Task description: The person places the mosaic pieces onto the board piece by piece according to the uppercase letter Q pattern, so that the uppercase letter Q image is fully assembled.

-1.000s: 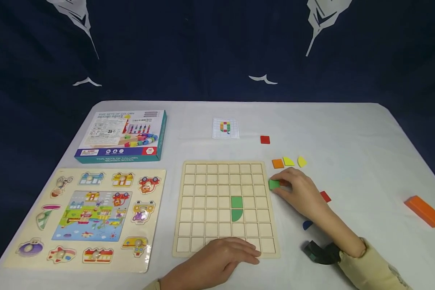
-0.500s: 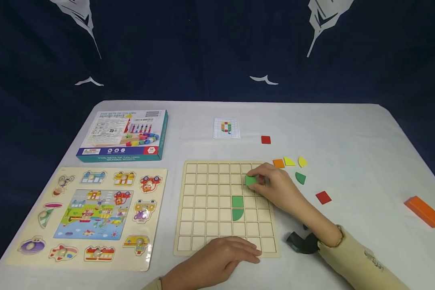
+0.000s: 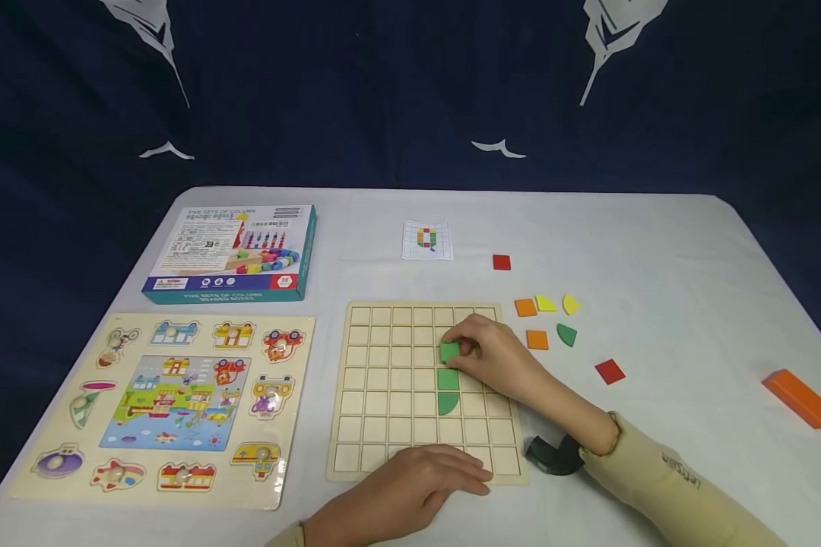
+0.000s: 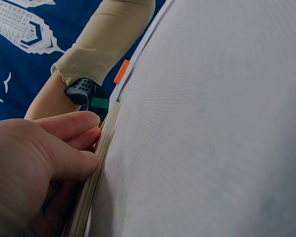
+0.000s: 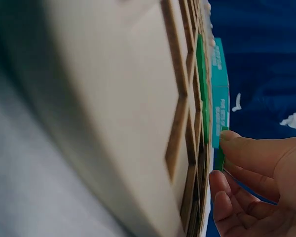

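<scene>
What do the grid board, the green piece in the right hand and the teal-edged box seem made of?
Grid board: probably bare, matte wood: pale tan, with brown-sided ribs.
Green piece: painted wood or plastic; smooth, even colour leaves that open.
Box: likely smooth printed cardboard, from its full-colour graphics.

The grid board (image 3: 390,379) sits on the surface (image 3: 684,289), with the picture puzzle (image 3: 253,431) on its left. The bead box (image 3: 229,262) is behind the puzzle. The pattern card (image 3: 427,241) lies behind the board. A square tile (image 3: 448,379) sits in the board, just behind a quarter-circle tile (image 3: 446,403). Loose tiles (image 3: 537,339) lie to the right, and a block (image 3: 801,399) lies farther right
</scene>
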A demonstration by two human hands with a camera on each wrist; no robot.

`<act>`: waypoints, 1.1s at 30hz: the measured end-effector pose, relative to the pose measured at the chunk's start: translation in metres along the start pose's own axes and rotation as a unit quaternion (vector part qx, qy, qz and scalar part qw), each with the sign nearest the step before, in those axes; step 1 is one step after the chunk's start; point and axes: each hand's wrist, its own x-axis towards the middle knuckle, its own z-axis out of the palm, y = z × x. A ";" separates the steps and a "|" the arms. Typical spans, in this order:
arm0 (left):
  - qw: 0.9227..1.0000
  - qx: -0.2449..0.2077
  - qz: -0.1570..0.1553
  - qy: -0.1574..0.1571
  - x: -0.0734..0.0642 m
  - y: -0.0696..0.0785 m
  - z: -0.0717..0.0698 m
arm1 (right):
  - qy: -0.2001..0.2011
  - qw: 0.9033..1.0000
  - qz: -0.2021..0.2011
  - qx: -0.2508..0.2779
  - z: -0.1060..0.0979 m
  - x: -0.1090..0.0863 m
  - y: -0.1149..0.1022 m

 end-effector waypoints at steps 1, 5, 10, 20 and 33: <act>1.000 -0.002 -0.001 0.000 0.000 0.000 0.000 | -0.003 1.000 -0.004 -0.001 0.000 0.000 0.000; 1.000 -0.001 -0.001 0.001 0.000 0.000 0.000 | -0.012 1.000 -0.011 -0.003 0.001 0.001 0.000; 1.000 0.001 0.000 -0.001 0.001 0.000 -0.001 | -0.011 1.000 -0.012 -0.008 0.002 0.001 0.001; 1.000 0.001 0.003 0.005 -0.002 0.001 0.001 | -0.008 1.000 0.027 0.006 -0.014 -0.009 0.001; 1.000 -0.006 0.021 0.020 -0.003 0.000 0.003 | 0.051 0.991 0.107 -0.066 -0.062 -0.051 0.050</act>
